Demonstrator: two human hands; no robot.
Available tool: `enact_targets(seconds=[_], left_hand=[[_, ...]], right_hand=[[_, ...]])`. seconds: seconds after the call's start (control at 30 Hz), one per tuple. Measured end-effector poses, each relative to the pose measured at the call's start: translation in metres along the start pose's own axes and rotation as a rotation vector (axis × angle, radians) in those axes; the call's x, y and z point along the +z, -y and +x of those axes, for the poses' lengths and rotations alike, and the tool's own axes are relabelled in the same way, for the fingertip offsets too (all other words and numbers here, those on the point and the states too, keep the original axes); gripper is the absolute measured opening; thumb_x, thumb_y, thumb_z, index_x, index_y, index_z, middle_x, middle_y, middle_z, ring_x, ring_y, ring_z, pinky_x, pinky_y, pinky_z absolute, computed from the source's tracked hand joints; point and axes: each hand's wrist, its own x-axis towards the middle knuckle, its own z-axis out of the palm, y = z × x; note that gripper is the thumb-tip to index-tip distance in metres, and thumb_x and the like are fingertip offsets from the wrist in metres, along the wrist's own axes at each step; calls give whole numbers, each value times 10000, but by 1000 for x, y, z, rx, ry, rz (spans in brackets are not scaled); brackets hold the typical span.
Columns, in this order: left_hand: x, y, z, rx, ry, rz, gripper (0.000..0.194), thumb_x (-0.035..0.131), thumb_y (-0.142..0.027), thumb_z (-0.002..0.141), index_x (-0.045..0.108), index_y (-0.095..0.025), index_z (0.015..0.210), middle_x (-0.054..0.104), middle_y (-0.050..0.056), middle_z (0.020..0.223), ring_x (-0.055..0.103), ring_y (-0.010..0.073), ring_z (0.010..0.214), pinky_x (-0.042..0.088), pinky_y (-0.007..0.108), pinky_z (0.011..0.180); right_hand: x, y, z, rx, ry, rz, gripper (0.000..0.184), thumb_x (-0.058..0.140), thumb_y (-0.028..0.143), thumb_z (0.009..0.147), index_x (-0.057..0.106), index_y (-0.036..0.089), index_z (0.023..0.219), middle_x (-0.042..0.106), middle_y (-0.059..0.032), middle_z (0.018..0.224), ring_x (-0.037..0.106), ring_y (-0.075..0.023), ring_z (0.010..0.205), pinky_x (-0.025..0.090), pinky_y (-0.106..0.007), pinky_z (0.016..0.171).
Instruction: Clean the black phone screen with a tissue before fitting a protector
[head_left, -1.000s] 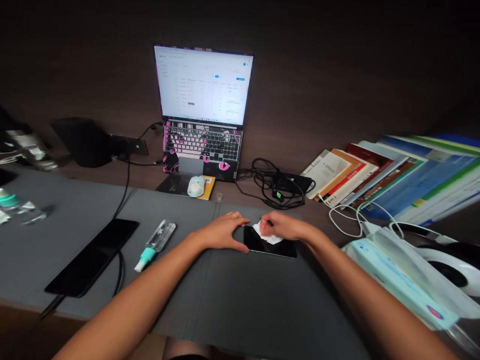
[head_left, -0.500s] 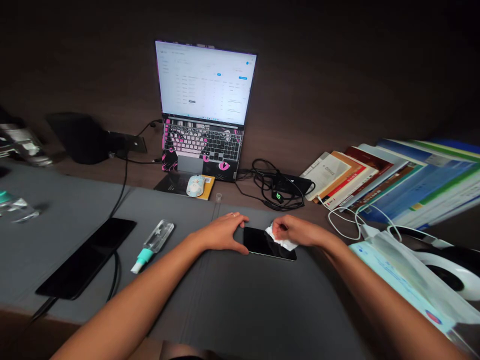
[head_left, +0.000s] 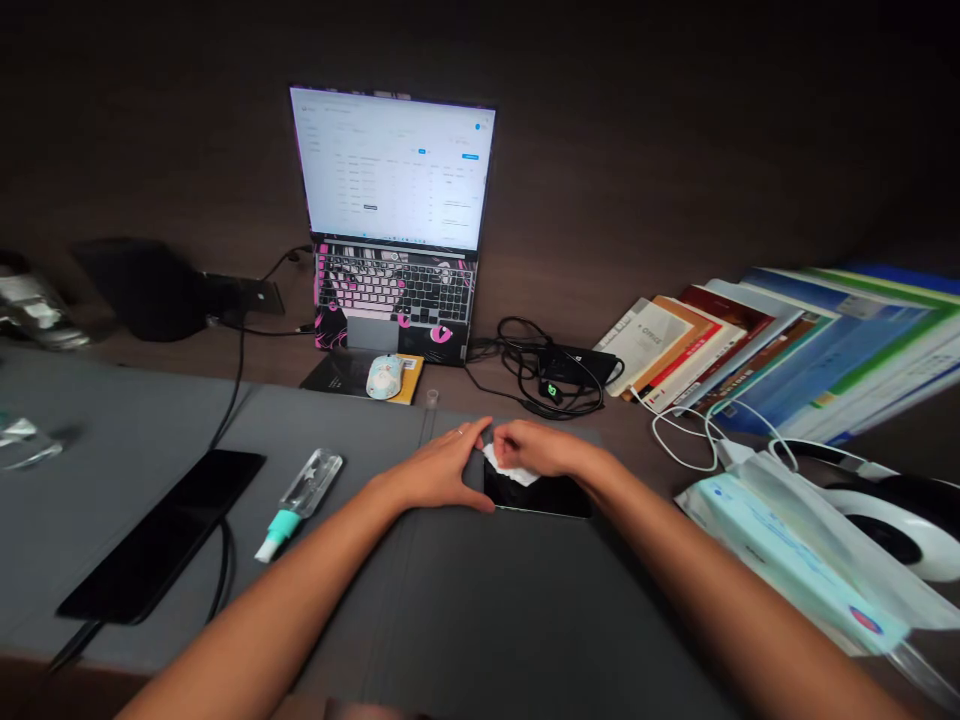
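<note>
A black-screened tablet lies flat on the grey desk mat, its long side facing me. My left hand spans its left end, thumb at the near corner and fingers at the far one, holding it. Bunched in the closed fingers of my right hand is a white tissue, pressed on the left part of the screen. My right hand and wrist cover some of the tablet's far side. Left of my left forearm lies a clear spray bottle with a teal collar.
Beyond the grey mat stand a laptop, a mouse and a coiled cable with adapter. To the right are books, a tissue pack and white headphones. A black phone-like device lies left, cable attached.
My right hand has slid the tissue leftward across the screen, from its right part to near my left hand. My left hand stays at the tablet's left end. The view has shifted slightly.
</note>
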Motion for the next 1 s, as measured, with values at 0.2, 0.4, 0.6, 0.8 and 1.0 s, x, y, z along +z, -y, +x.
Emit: enact_targets(seconds=[0.2,0.4,0.6,0.8,1.0], left_hand=[[-2,-1,2,47,29,65,759,842,-527,701,579,-231,1349,570,87,1238,573,313,1189,455,420,1038],[-2,0,2,44,32,55,687,844,-525,694,637,-232,1280,559,69,1217,585,293,1147,467,400,1017],[-1,0,3,50,25,64,663,842,-523,691,631,-234,1250,564,63,1206,588,298,1139,465,402,1015],[0,-4,1,-35,3,2,834,878,-472,640,489,-200,1326,585,105,1230,601,323,1114,486,424,957],[-2,-3,1,-17,9,-8,729,878,-453,640,533,-205,1233,610,86,1159,606,315,1081,490,403,919]], right_hand=[[-15,-46,-47,60,-39,-6,44,576,136,768,614,158,761,560,4,706,490,-124,652,362,-223,582],[-15,-66,-70,82,-44,17,46,584,191,797,601,160,767,559,-11,713,494,-133,652,379,-233,576],[-10,-44,-52,62,-23,17,42,576,151,780,617,157,782,536,13,699,475,-121,639,352,-225,575],[2,-3,-7,14,2,10,67,600,101,764,605,167,759,556,33,673,478,-110,628,330,-221,577],[17,18,-6,-24,-61,-24,54,594,134,816,573,182,804,599,2,776,510,-134,711,347,-240,628]])
